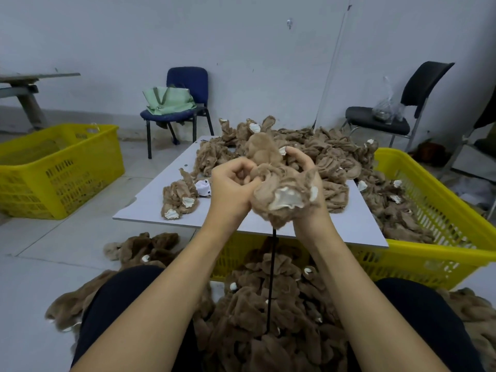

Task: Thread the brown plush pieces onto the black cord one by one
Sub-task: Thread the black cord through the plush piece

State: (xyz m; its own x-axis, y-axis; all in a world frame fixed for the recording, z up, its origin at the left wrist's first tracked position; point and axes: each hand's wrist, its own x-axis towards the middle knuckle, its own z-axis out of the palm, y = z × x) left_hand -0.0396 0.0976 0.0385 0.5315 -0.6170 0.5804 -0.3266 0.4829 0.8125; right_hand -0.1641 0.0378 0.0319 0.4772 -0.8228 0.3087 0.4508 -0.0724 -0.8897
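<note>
Both hands are raised over the near edge of a white board (150, 208). My right hand (302, 163) grips a brown plush piece (281, 200) with pale lining showing. My left hand (232, 183) pinches the top of that piece with curled fingers. A black cord (271, 277) hangs straight down from under the piece into a mass of threaded brown plush (249, 318) between my knees. Where the cord passes inside the piece is hidden. A heap of loose plush pieces (322, 154) covers the far half of the board.
The board lies on a yellow crate (442, 229) holding more plush. Another yellow crate (59, 170) stands on the floor at the left. A blue chair (188, 84) with a green bag and a black chair (418, 87) stand by the wall. A small plush bundle (179, 197) lies left on the board.
</note>
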